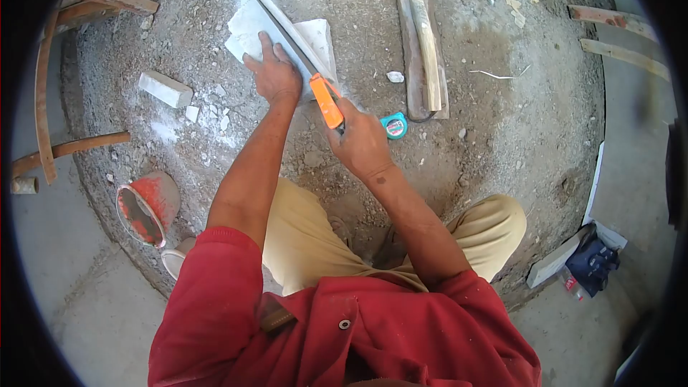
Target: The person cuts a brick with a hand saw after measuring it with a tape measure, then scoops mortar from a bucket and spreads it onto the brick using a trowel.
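My right hand (362, 142) is wrapped round the orange handle of a hand saw (327, 102). The saw's long dark blade points up and to the left, lying along a white slab (245, 27). Fingers spread, my left hand (278, 77) presses flat on that slab, just left of the blade. Right of the blade, more pale slab (315, 31) shows; whether it is one piece with the left part I cannot tell. A teal tape measure (394, 126) rests on the ground just right of my right hand.
A wooden stick (426, 50) lies on a plank (414, 93) to the right. Left are a white block (165, 89), pale crumbs, a red-stained bucket (163, 201) and wooden strips (44, 100). A dark blue bag (592, 261) is at far right.
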{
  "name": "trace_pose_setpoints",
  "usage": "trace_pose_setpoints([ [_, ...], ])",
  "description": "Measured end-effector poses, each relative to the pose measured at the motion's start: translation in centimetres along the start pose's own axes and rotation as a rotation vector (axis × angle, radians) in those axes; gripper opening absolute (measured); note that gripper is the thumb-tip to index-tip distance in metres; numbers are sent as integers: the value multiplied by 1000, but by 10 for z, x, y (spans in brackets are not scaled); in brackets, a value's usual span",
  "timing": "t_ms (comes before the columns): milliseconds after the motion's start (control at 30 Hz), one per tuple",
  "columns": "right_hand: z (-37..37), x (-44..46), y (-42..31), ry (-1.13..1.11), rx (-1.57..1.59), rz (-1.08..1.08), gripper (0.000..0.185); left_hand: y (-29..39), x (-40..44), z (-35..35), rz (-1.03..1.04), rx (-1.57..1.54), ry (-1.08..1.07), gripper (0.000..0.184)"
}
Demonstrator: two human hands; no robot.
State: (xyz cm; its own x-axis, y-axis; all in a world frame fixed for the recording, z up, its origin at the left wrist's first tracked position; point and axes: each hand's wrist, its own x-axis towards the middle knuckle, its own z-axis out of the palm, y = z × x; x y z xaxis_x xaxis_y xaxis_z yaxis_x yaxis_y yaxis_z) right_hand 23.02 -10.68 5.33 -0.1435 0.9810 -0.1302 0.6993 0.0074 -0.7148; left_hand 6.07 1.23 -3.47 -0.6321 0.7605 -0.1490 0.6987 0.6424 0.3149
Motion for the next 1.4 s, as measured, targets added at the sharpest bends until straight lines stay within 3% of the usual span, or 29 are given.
trace_pose_setpoints([
  [200,-67,-137,21,-145,40,136,21,0,2,1,7,-6,-8,52],
  [367,-8,-9,-6,-124,-37,97,29,3,7,2,1,-17,18,52],
  [467,-21,-35,8,-111,-23,105,26,-2,-6,-2,-17,-19,-16,52],
  [600,-86,-156,18,-163,-16,178,21,4,3,2,7,1,-8,51],
  [700,-74,-108,11,-194,-4,184,20,3,4,3,21,32,1,51],
  [800,-19,6,-12,-103,9,92,21,5,6,4,31,1,17,51],
  [900,-23,-13,-17,-100,26,115,22,-1,-5,0,2,25,-9,51],
  [1033,-105,-105,-39,-217,89,279,23,-3,-1,3,12,44,-13,51],
  [1133,-69,-53,-35,-234,-3,238,22,5,2,3,20,34,1,51],
  [1200,-22,21,-34,-107,-25,140,20,4,6,3,18,15,-10,51],
  [1267,-23,27,-32,-65,-25,83,20,8,8,0,-21,22,-19,51],
  [1400,-94,-77,-49,-182,7,245,22,5,4,5,50,0,2,51],
])
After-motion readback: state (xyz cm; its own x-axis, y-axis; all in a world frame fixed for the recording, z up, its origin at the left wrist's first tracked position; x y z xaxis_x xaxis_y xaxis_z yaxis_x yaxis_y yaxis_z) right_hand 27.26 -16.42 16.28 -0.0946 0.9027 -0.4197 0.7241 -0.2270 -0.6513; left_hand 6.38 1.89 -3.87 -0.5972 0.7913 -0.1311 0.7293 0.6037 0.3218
